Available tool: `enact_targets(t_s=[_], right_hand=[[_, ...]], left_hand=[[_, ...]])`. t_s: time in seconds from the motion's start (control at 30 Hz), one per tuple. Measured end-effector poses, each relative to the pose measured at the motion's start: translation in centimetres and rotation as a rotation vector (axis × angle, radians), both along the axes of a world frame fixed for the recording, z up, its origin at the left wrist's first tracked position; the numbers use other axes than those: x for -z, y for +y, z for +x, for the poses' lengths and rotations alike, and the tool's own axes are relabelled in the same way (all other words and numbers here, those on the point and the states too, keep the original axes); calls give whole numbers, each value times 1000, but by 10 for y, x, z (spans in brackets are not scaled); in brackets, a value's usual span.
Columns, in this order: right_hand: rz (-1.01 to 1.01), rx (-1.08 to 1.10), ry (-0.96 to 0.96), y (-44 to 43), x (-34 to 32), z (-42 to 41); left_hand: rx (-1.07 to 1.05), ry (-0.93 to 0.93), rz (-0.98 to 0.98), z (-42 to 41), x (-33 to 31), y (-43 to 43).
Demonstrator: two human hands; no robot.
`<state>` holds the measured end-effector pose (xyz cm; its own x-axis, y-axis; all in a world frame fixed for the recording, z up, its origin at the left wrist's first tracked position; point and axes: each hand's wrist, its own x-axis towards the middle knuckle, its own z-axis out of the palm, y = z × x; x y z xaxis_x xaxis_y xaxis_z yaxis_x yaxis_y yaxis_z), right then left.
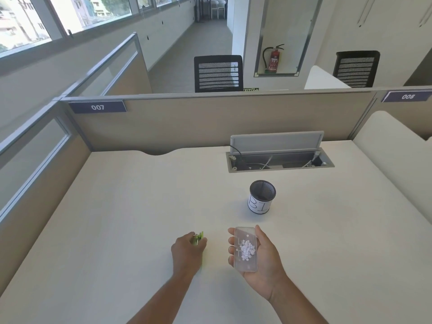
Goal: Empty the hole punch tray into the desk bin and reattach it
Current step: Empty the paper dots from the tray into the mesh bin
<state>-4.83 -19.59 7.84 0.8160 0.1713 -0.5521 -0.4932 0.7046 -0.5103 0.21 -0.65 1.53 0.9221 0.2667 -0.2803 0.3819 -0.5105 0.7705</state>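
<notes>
My right hand (264, 260) lies palm up over the desk and holds the clear plastic punch tray (245, 250), detached and level, with a heap of small white paper dots in its middle. My left hand (187, 252) is closed over the green hole punch (198, 238) on the desk, a little to the left of the tray; most of the punch is hidden under the hand. The desk bin (261, 196), a black mesh cup with a white paper label, stands upright beyond my right hand.
An open cable box (279, 160) with its lid raised is sunk into the white desk (128, 218) behind the bin. Beige partition walls (187, 120) close the desk at the back and left. Two black chairs stand beyond the partition.
</notes>
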Motion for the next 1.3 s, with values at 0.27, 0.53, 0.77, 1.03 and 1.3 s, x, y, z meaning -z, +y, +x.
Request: enact_targets(t_s=[0.27, 0.53, 0.77, 1.03, 1.3], right_hand=[[-5, 2, 5, 1, -3, 0], [-116, 8, 2, 3, -11, -1], [-385, 85, 1, -1, -15, 5], [-651, 129, 30, -24, -8, 27], [-806, 147, 12, -62, -16, 74]], left_hand=[[-64, 99, -185, 0, -1, 6], [-83, -138, -207, -8, -44, -19], [152, 36, -524, -9, -82, -49], [330, 171, -653, 14, -89, -74], [268, 137, -525, 77, -95, -109]])
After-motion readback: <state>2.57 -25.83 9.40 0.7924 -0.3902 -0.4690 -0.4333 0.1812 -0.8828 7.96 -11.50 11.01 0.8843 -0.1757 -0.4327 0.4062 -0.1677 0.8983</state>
